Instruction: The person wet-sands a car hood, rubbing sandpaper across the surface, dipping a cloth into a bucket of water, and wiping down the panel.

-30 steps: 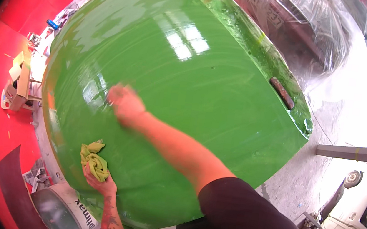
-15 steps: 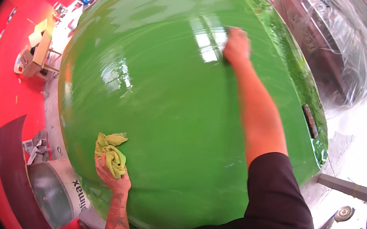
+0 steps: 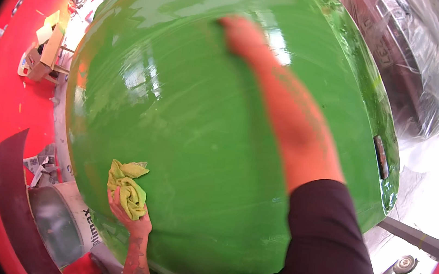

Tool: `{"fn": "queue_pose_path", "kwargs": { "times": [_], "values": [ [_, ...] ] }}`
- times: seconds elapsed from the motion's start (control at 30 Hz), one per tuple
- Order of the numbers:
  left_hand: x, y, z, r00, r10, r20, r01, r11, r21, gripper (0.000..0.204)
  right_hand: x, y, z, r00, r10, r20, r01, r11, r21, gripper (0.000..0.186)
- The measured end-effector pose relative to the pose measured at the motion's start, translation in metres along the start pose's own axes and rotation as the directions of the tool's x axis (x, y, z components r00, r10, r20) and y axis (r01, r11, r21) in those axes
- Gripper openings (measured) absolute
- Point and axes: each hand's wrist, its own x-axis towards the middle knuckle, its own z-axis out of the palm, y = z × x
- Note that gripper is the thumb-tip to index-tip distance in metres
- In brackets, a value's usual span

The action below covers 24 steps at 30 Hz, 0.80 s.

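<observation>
1. By the near left corner of the green panel (image 3: pixel 190 150), a bunched yellow-green cloth (image 3: pixel 128 189) is held by the left hand (image 3: pixel 134 226); the fingers are closed around its near side, partly hidden by the folds.
2. From the near edge, the right arm is stretched across the panel, its upper part covered by a dark sleeve (image 3: pixel 327 243).
3. The right hand (image 3: pixel 243 36) is seen toward the far edge, beside a bright window reflection. Its fingers look curled but are blurred, so whether anything is gripped cannot be told.
4. The panel's glossy surface is crossed by curved, hazy streaks.
5. Beyond the near left corner, a dark curved sheet (image 3: pixel 17 200) and a rounded grey-and-white object (image 3: pixel 55 221) are seen, with newspaper (image 3: pixel 43 164) just behind.
6. Near the right edge, a dark narrow block (image 3: pixel 381 157) is laid.
7. Past the near right corner, a grey beam (image 3: pixel 418 239) is seen.
8. Well beyond the left edge, a cardboard box (image 3: pixel 49 53) is placed.
9. Beyond the right edge, a dark vehicle is covered by clear plastic film (image 3: pixel 429 80).
</observation>
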Motion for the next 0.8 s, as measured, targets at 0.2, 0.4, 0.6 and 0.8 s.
{"fn": "queue_pose_path", "kwargs": {
  "times": [0.2,0.4,0.6,0.8],
  "values": [
    [0.0,0.004,-0.006,1.0,-0.019,0.02,0.017,0.998,0.061,0.078,-0.027,0.124,-0.065,0.928,0.361,-0.086,-0.371,0.902,-0.221,0.037],
    [0.002,0.003,0.0,0.999,0.037,0.029,-0.038,0.998,0.056,0.076,0.003,-0.141,0.065,0.933,-0.036,-0.359,-0.02,0.988,-0.151,0.037],
    [0.001,-0.006,-0.008,1.0,0.008,-0.004,-0.008,0.999,0.034,0.075,-0.011,-0.225,0.06,0.952,-0.287,0.104,0.264,0.946,0.189,0.034],
    [0.001,0.003,-0.006,1.0,-0.009,0.002,0.009,0.998,0.066,0.078,-0.067,0.091,-0.049,0.944,0.241,-0.224,-0.251,0.968,-0.02,0.04]
  ]
}}
